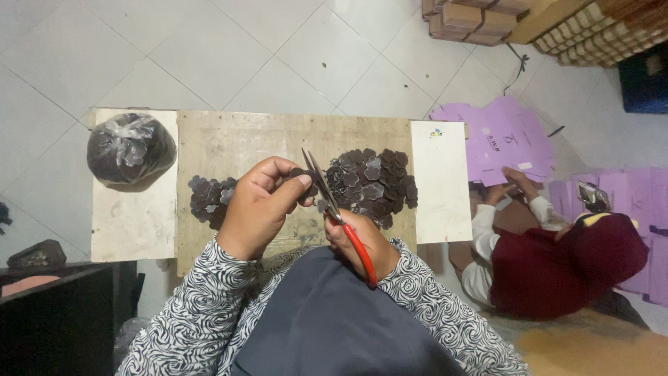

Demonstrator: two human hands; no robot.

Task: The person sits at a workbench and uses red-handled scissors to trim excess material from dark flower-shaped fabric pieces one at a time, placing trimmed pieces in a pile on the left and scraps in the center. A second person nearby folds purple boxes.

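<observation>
The left hand (261, 205) pinches a small dark cut-out piece (300, 174) between thumb and fingers, closed around it. At its three o'clock the right hand (358, 240) is curled tight around the red handles of a pair of scissors (334, 212), whose blades point to twelve o'clock, touching the piece. On the tabletop (278, 139) a big pile of dark pieces (372, 181) lies at the right hand's twelve o'clock; a smaller pile (209, 198) sits at the left hand's nine o'clock. A tied plastic bag (131, 147) rests farther off at ten o'clock.
</observation>
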